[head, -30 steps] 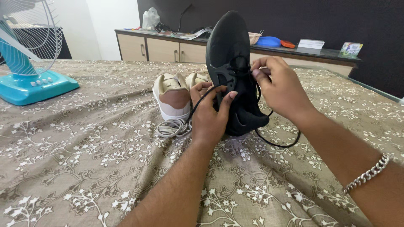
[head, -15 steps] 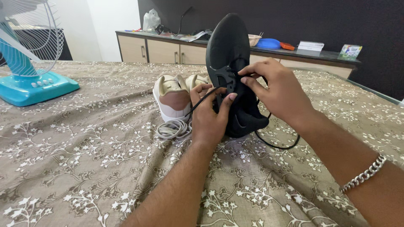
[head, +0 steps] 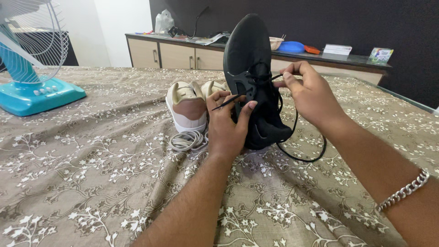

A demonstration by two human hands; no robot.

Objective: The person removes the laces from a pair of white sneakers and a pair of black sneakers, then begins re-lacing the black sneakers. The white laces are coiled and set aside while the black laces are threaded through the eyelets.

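- Brown floral bedspread point(head: 91, 183) covers the bed that carries everything; a dark wall and a low cabinet point(head: 183, 55) stand behind.
- Left hand point(head: 226, 126) is clamped on the black shoe point(head: 251, 82), propping it upright with its toe up and heel on the bed, the fingers around its side, with one tip of the black lace point(head: 299, 153) lying across them.
- Right hand point(head: 308, 93) is closed in a pinch on the lace at the eyelets; half a second ago it lay against the tongue, and now it has drawn back to the shoe's right, pulling a short run of lace taut.
- That pull suggests the lace has just gone through an eyelet, so the lacing looks partway along; the slack hangs in a loop onto the bed.
- Just beside the left hand lie a pair of cream shoes point(head: 187, 107) and a coil of pale laces point(head: 187, 141).
- Well apart on the left stands a turquoise fan point(head: 36, 91).
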